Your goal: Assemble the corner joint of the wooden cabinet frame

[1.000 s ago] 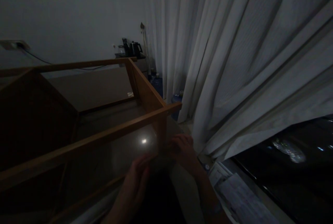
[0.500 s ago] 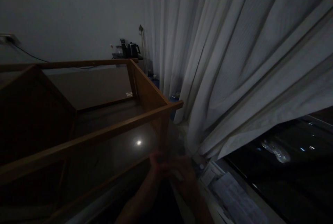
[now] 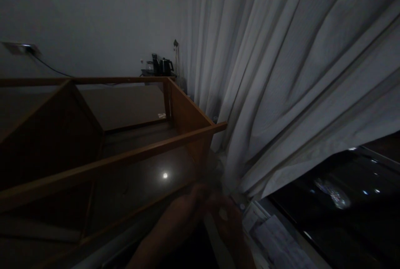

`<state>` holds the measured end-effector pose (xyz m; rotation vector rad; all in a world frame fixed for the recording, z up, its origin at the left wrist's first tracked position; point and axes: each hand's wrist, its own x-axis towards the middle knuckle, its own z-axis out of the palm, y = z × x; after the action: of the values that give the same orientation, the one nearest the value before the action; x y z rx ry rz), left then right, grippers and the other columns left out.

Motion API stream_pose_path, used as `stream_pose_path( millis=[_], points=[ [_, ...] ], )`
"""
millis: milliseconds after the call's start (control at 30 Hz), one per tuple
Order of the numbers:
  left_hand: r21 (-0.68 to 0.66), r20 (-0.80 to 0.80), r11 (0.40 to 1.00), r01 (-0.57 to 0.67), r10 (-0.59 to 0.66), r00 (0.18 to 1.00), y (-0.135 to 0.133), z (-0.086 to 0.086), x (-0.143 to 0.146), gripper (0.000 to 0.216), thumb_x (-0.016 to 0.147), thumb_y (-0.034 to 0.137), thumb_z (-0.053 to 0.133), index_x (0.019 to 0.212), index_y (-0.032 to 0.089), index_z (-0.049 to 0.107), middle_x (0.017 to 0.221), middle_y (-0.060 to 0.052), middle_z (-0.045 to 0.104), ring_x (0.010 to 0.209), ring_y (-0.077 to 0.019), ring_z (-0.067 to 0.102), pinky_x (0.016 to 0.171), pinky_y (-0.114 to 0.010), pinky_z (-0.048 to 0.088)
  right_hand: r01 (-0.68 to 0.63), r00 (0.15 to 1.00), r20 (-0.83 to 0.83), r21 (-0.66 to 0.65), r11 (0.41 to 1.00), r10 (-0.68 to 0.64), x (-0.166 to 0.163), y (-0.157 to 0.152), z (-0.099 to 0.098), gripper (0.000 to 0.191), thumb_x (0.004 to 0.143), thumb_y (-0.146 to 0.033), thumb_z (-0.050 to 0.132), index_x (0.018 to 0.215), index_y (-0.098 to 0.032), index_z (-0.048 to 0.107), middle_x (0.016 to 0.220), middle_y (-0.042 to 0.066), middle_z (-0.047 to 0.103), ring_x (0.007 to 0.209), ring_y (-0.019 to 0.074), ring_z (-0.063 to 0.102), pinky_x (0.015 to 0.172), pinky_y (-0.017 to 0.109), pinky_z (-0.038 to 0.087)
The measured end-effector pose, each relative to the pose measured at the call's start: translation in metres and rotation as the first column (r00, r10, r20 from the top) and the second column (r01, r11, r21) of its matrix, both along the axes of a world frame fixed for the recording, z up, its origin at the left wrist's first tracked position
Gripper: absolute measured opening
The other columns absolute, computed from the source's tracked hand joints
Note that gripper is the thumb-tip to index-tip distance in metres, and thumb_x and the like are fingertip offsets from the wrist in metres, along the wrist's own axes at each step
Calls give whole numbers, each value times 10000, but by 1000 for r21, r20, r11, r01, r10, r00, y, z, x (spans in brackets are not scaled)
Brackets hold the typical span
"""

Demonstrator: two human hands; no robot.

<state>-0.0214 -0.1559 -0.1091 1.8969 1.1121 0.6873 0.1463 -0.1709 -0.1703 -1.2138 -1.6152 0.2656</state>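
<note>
Left hand [image 3: 188, 207] and right hand [image 3: 232, 217] are bunched together low center, pretty blurry; too dark to tell if they're gripping anything. Wood frame [image 3: 140, 151] spans the left, corner just above them. Kettle [image 3: 165, 66]'s upper middle, contents hidden.

Frame [image 3: 140, 151] takes up the left from where I'm standing, wall [image 3: 93, 11] behind it, socket [image 3: 18, 48] on wall far left. Kettle [image 3: 165, 66] beyond frame's far right corner. Curtain [image 3: 265, 94] right of frame; papers [image 3: 281, 240] near right. Left hand [image 3: 187, 204] and right hand [image 3: 229, 219] near centre, side by side, by frame's right end.
</note>
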Motion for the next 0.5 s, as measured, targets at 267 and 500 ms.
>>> stream_pose_path(
  millis=[267, 500],
  points=[
    [466, -323, 851, -240, 416, 850, 38, 19, -16, 382, 883, 535, 369, 964, 204, 542, 912, -71, 636, 847, -219, 588, 751, -333, 426, 290, 902, -308, -87, 953, -302, -25, 19, -22, 274, 904, -375, 499, 1056, -172, 602, 994, 99, 668, 880, 190, 647, 733, 319, 537],
    [384, -370, 909, -161, 311, 876, 55, 9, -6, 489, 876, 585, 334, 1078, 193, 546, 1044, -103, 615, 963, -239, 567, 814, -351, 413, 283, 909, -282, -121, 951, -307, -30, 25, -34, 283, 916, -367, 480, 1052, -164, 623, 1038, 118, 673, 925, 200, 646, 753, 318, 519]
  ],
)
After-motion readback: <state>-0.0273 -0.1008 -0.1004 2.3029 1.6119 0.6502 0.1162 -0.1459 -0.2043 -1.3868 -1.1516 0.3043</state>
